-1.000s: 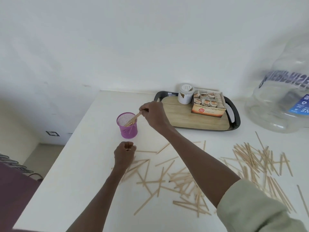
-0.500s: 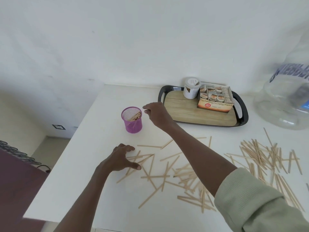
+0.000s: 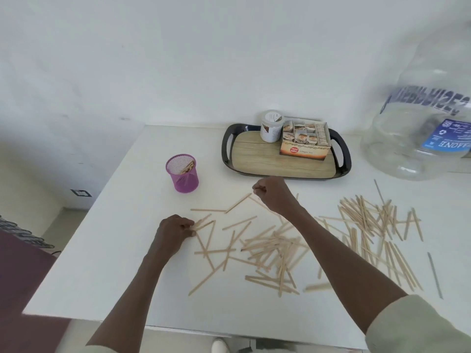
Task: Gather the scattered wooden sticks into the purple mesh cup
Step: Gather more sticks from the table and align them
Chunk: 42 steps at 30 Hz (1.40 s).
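The sticks (image 3: pixel 270 247) are seen to be pale, matt, bare wood. The cup (image 3: pixel 183 173) near the table's left edge is made of purple mesh. The table (image 3: pixel 107 250) is finished in smooth, matt white. Toward the far edge, a glossy black tray (image 3: pixel 345 161) is lined with a wood-grain surface, and a printed cardboard box (image 3: pixel 304 151) is carried on it. The large bottle (image 3: pixel 418 128) at the far right corner is of clear, glossy plastic.

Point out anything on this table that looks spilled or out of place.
Wooden sticks lie scattered and crossed over the white table, a second heap to the right. Only a few stand in the purple mesh cup. The tray looks orderly.
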{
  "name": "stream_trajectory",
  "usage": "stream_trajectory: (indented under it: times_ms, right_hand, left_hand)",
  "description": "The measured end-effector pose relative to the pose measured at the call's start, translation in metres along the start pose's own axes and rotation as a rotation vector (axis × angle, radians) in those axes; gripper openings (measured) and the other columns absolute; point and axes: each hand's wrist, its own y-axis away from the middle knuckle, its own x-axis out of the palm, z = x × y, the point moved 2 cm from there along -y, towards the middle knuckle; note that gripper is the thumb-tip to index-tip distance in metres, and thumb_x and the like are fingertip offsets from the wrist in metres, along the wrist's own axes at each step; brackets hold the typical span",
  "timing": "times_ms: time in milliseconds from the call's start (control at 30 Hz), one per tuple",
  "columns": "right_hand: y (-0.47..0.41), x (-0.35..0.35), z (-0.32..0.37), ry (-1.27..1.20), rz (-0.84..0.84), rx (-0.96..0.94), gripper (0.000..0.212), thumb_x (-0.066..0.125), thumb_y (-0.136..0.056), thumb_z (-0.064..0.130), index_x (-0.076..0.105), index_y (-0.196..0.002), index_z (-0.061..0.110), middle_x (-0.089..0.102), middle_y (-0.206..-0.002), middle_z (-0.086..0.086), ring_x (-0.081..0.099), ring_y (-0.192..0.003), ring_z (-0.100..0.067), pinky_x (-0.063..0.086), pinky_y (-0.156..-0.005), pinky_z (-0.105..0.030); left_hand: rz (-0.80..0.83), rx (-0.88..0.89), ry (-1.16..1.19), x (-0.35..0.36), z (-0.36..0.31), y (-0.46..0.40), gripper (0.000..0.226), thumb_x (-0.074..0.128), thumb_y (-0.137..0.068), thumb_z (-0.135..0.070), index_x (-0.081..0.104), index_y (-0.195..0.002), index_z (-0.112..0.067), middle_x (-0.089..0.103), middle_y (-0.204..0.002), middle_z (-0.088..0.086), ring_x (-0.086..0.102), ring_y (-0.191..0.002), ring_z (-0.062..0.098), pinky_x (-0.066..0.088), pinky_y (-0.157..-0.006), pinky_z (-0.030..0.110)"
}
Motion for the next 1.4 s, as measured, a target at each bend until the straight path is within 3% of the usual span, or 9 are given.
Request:
stream_trajectory:
  times_ms: [233,333,500,633,867,967,1133,1300,1400]
  right_hand:
    - [0.058,-0.022,-0.069,0.214,0.064,0.314,0.035,0.065,-0.091,0.023,0.066,-0.117,0.0,0.065,-0.121,-0.015,0.057,-0.118,-0.03,0.045,-0.102,-0.038]
    - [0.08,-0.032,-0.086,0.293,0.101,0.372,0.043,0.069,-0.09,0.034,0.063,-0.122,0.005,0.058,-0.122,-0.014,0.057,-0.116,-0.03,0.046,-0.099,-0.037]
    - [0.109,-0.027,-0.085,0.273,0.437,0.076,0.084,0.084,-0.073,0.026,0.041,-0.146,0.032,0.036,-0.148,-0.001,0.033,-0.136,-0.022,0.038,-0.108,-0.041]
    - [0.112,-0.009,-0.074,0.457,0.584,-0.073,0.107,0.084,-0.071,0.024,0.018,-0.154,0.039,0.014,-0.162,0.001,0.016,-0.146,-0.023,0.028,-0.116,-0.047]
    - [0.09,0.004,-0.065,0.415,0.507,-0.101,0.067,0.076,-0.081,0.016,0.051,-0.142,0.026,0.045,-0.139,0.0,0.04,-0.129,-0.018,0.038,-0.097,-0.033]
    - [0.085,0.006,-0.066,0.367,0.401,-0.113,0.039,0.071,-0.082,0.008,0.07,-0.12,0.018,0.059,-0.118,0.0,0.051,-0.118,-0.017,0.038,-0.082,-0.026]
    - [0.081,0.003,-0.071,0.435,0.285,-0.15,0.019,0.064,-0.089,0.01,0.075,-0.104,0.015,0.065,-0.107,0.001,0.055,-0.112,-0.016,0.037,-0.075,-0.024]
    - [0.083,-0.002,-0.073,0.519,0.245,-0.169,0.017,0.055,-0.093,0.006,0.071,-0.096,0.01,0.064,-0.103,-0.005,0.056,-0.106,-0.021,0.051,-0.079,-0.035]
    - [0.083,-0.006,-0.073,0.5,0.192,-0.156,0.023,0.048,-0.091,-0.002,0.068,-0.089,0.008,0.063,-0.094,-0.007,0.055,-0.1,-0.023,0.045,-0.069,-0.034]
  left_hand:
    - [-0.149,0.003,0.018,0.022,-0.023,0.011,0.012,0.073,-0.084,-0.008,0.079,-0.093,-0.014,0.067,-0.086,0.0,0.066,-0.087,0.023,0.049,-0.08,0.031]
    - [-0.143,-0.036,-0.033,0.028,-0.032,0.013,0.018,0.071,-0.089,-0.024,0.075,-0.102,-0.011,0.066,-0.093,0.007,0.064,-0.091,0.028,0.049,-0.083,0.035]
    - [-0.014,-0.189,-0.17,0.045,-0.043,0.027,0.082,0.072,-0.074,-0.064,0.058,-0.131,-0.007,0.049,-0.132,0.017,0.044,-0.127,0.035,0.041,-0.102,0.043]
    - [0.007,-0.158,-0.125,0.055,-0.049,0.032,0.075,0.083,-0.075,-0.041,0.055,-0.135,-0.006,0.048,-0.13,0.016,0.046,-0.123,0.033,0.04,-0.099,0.038]
    - [-0.145,-0.18,0.029,0.061,-0.066,0.027,0.02,0.068,-0.087,-0.005,0.072,-0.107,-0.009,0.071,-0.1,0.009,0.062,-0.088,0.023,0.042,-0.074,0.027]
    - [-0.141,-0.205,-0.016,0.062,-0.072,0.024,0.016,0.063,-0.09,-0.005,0.071,-0.101,-0.011,0.069,-0.098,0.009,0.06,-0.082,0.024,0.045,-0.067,0.03]
    - [-0.102,-0.195,-0.177,0.065,-0.075,0.016,0.013,0.052,-0.091,-0.006,0.064,-0.096,-0.009,0.064,-0.094,0.01,0.057,-0.085,0.03,0.045,-0.068,0.032]
    - [-0.092,-0.192,-0.159,0.069,-0.075,0.007,0.019,0.042,-0.095,-0.007,0.06,-0.098,-0.007,0.055,-0.097,0.011,0.054,-0.092,0.033,0.037,-0.073,0.033]
    - [-0.109,-0.137,-0.16,0.07,-0.083,0.0,0.023,0.042,-0.096,-0.003,0.061,-0.107,-0.008,0.055,-0.104,0.015,0.055,-0.096,0.036,0.037,-0.074,0.033]
